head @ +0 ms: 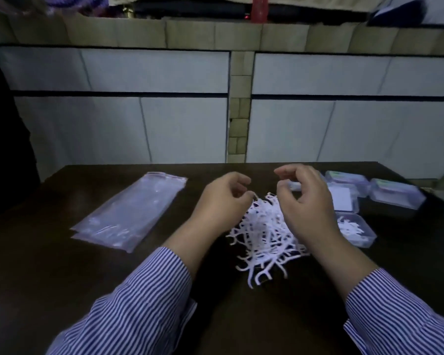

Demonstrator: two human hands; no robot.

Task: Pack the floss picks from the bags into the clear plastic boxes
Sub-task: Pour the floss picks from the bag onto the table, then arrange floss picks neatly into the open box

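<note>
while both hands hover over the loose heap of floss picks (264, 234) on the dark desk (62, 265), the open box (358, 230) with a few picks already in it sits just right of the heap, so the right hand (304, 201) is the nearer one for the drop. the heap's long axis runs roughly near-to-far, between the two forearms. left hand (224, 201) is curled, thumb and fingertips pinching what looks like a single pick at the top far edge of the heap; blur makes it hard to be sure. right hand is raised over the heap, fingers loosely curled, nothing visibly in it, thumb and index apart. both wrists bent down, striped sleeves (144, 298) at the near edge. more clear boxes (395, 193), lids on, sit further right and back, well apart from the left hand. flat empty-looking bags (131, 208) lie to the left. judgement: picks gathered here must travel right to the open box.
</note>
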